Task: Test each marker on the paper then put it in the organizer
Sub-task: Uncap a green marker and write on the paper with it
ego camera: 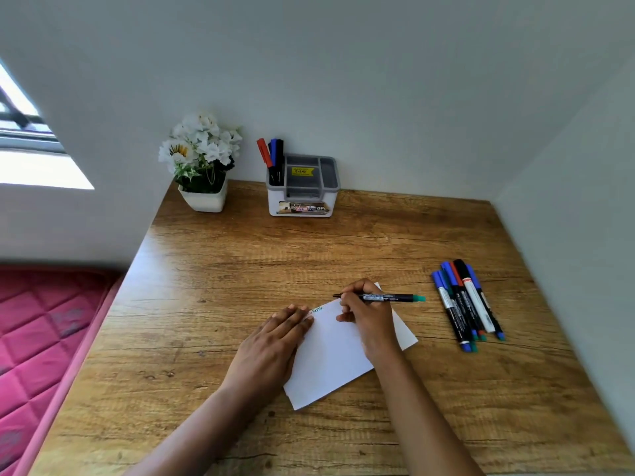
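The left hand (275, 341) lies flat, palm down, on the left edge of the paper (330, 359). The right hand (366, 314), over its far part, grips a marker (388, 297).

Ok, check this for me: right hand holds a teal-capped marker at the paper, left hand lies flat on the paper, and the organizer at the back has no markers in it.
Wrong on the organizer: the head view shows markers standing in its left compartment. The rest holds: right hand holds a teal-capped marker at the paper, left hand flat on it.
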Demonstrator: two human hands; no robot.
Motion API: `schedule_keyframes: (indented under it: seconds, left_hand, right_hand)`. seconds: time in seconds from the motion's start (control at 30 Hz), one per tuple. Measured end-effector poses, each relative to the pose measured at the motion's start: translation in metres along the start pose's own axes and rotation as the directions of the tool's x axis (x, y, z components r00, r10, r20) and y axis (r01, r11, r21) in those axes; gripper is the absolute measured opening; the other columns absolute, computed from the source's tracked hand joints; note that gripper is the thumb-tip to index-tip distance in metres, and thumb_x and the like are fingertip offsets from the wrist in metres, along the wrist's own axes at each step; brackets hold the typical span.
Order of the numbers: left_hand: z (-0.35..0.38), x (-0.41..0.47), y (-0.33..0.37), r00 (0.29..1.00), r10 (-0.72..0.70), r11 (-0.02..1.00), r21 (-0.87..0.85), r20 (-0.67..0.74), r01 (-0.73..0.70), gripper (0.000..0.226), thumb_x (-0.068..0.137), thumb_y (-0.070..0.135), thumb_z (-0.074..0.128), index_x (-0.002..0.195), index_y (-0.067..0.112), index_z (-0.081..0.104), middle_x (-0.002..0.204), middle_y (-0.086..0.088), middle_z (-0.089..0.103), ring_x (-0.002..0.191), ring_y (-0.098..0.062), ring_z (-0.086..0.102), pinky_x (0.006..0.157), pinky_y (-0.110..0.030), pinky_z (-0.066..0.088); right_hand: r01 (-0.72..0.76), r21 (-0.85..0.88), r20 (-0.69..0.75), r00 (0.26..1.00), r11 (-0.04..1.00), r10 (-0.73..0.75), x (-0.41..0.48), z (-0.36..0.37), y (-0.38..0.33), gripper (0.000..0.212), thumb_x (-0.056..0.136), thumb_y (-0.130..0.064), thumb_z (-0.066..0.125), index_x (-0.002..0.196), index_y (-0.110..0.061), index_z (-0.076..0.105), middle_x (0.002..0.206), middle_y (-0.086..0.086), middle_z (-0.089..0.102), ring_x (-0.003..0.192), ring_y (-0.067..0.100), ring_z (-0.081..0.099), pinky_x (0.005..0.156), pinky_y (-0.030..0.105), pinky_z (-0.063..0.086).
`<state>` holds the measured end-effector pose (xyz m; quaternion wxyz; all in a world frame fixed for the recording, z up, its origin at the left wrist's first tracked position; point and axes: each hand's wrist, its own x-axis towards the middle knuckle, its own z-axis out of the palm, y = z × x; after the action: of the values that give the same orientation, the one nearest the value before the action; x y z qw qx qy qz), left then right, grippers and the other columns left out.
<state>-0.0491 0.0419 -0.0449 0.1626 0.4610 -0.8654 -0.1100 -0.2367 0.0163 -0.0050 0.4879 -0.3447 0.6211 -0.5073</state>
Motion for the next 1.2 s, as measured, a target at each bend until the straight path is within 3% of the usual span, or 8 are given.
schedule_keyframes:
  seconds: [0.13,0.23,0.33,0.43,0.53,0.63,0.83,1.2]
  left_hand:
    - [-0.005,-0.001,0.0,0.999,-0.02,0.999,-0.044,0.033,0.021,0.047,0.093,0.03,0.033,0.134,0.021,0.053,0.142,0.004,0.048,0.133,-0.015,0.041,0.098,-0.035,0.047]
    - [-0.016,0.004,0.003,0.985,-0.169,0.961,-0.226,-0.018,0.161,0.049,0.095,0.034,0.028,0.139,0.023,0.046,0.145,0.004,0.044,0.135,-0.013,0.038,0.107,-0.029,0.033]
    - [-0.044,0.021,0.014,0.918,-0.349,0.848,-0.48,-0.188,0.224,0.024,0.1,0.027,0.042,0.119,0.033,0.056,0.107,0.01,0.068,0.094,-0.01,0.063,0.079,-0.031,0.049]
    - [-0.074,0.045,0.027,0.814,-0.576,0.384,-0.904,-0.076,0.187,0.014,0.098,0.016,0.049,0.103,0.023,0.06,0.099,0.007,0.068,0.093,-0.012,0.065,0.081,-0.028,0.049]
    - [-0.095,0.062,0.039,0.782,-0.604,-0.208,-0.978,0.151,0.028,0.016,0.099,0.012,0.042,0.106,0.013,0.057,0.115,-0.004,0.068,0.105,-0.019,0.065,0.09,-0.034,0.051]
    - [-0.109,0.07,0.048,0.788,-0.571,-0.455,-0.888,0.229,-0.072,0.021,0.102,0.01,0.035,0.112,0.011,0.054,0.115,-0.008,0.068,0.103,-0.019,0.067,0.084,-0.032,0.056]
    - [-0.117,0.073,0.059,0.805,-0.519,-0.595,-0.798,0.287,-0.099,0.026,0.102,0.009,0.034,0.122,0.007,0.05,0.117,-0.015,0.067,0.102,-0.021,0.067,0.079,-0.031,0.057]
    - [-0.115,0.077,0.063,0.818,-0.502,-0.61,-0.786,0.282,-0.103,0.027,0.102,0.008,0.034,0.123,0.007,0.049,0.118,-0.017,0.065,0.104,-0.023,0.067,0.078,-0.031,0.058]
  right_hand:
    - [-0.134,0.141,0.083,0.989,0.981,0.123,0.003,-0.004,-0.016,0.018,0.087,0.004,0.056,0.075,-0.009,0.057,0.061,0.005,0.052,0.053,0.009,0.05,0.05,0.022,0.053]
    - [-0.062,0.077,0.097,0.994,0.995,0.054,-0.004,-0.005,-0.026,0.016,0.087,0.004,0.057,0.078,-0.01,0.055,0.062,0.006,0.05,0.053,0.01,0.049,0.049,0.023,0.051]
    - [0.071,0.084,0.115,0.99,0.994,-0.081,-0.015,-0.003,-0.046,0.015,0.085,0.004,0.06,0.08,-0.01,0.057,0.065,0.004,0.055,0.057,0.012,0.053,0.053,0.025,0.053]
    - [0.112,0.153,0.121,0.984,0.982,-0.131,-0.027,0.001,-0.065,0.015,0.084,0.001,0.064,0.085,-0.014,0.065,0.078,0.001,0.068,0.071,0.014,0.065,0.063,0.028,0.057]
    - [0.136,0.223,0.145,0.974,0.965,-0.171,-0.037,0.003,-0.082,0.014,0.089,-0.005,0.058,0.096,-0.009,0.069,0.085,0.006,0.073,0.079,0.018,0.07,0.067,0.031,0.06]
    - [0.188,0.226,0.121,0.968,0.956,-0.219,-0.043,0.003,-0.096,0.019,0.094,-0.012,0.052,0.096,-0.007,0.07,0.082,0.008,0.073,0.077,0.019,0.071,0.066,0.029,0.059]
    - [0.228,0.208,0.112,0.961,0.951,-0.255,-0.049,-0.001,-0.112,0.004,0.091,-0.009,0.056,0.09,-0.01,0.061,0.076,0.008,0.073,0.072,0.022,0.072,0.061,0.026,0.059]
    - [0.293,0.149,0.104,0.945,0.944,-0.31,-0.049,-0.004,-0.113,0.003,0.089,-0.011,0.06,0.086,-0.012,0.061,0.073,0.006,0.073,0.068,0.019,0.071,0.06,0.024,0.058]
